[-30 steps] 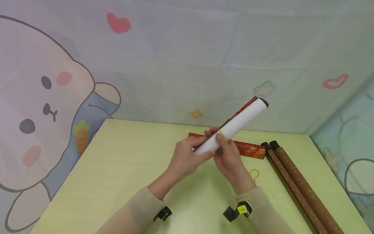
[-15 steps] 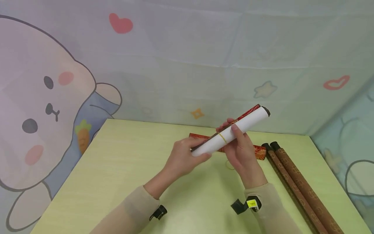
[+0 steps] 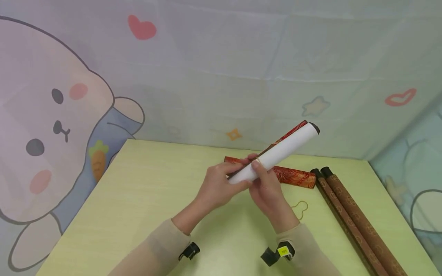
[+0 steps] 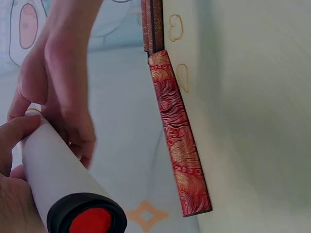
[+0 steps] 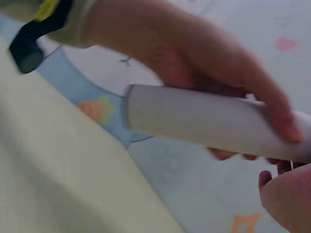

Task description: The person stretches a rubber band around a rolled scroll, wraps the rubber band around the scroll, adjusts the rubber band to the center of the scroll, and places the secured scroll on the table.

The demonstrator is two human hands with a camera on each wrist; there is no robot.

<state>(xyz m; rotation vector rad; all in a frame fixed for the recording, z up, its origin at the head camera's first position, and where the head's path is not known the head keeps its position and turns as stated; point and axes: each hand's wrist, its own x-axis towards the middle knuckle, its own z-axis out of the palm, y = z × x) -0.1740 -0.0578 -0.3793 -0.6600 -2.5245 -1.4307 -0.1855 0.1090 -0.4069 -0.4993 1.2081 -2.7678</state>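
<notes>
A rolled white scroll with a red patterned strip along its far side slants up to the right over the table. My left hand grips its lower end. Farther up, my right hand wraps round the roll, its thumb on a thin yellow rubber band that circles it. In the left wrist view the near end of the scroll shows a black rim with red inside. The right wrist view has the white roll between both hands, with my right fingers mostly out of frame.
A red and gold patterned roll lies behind the hands on the pale table. Two brown patterned scrolls with black ends lie at the right. Loose yellow rubber bands lie near the red roll. A printed cloth hangs behind.
My right hand slid up the roll half a second ago, leaving the band in plain view, and is now back down with its thumb at the band. The left hand keeps its grip.
</notes>
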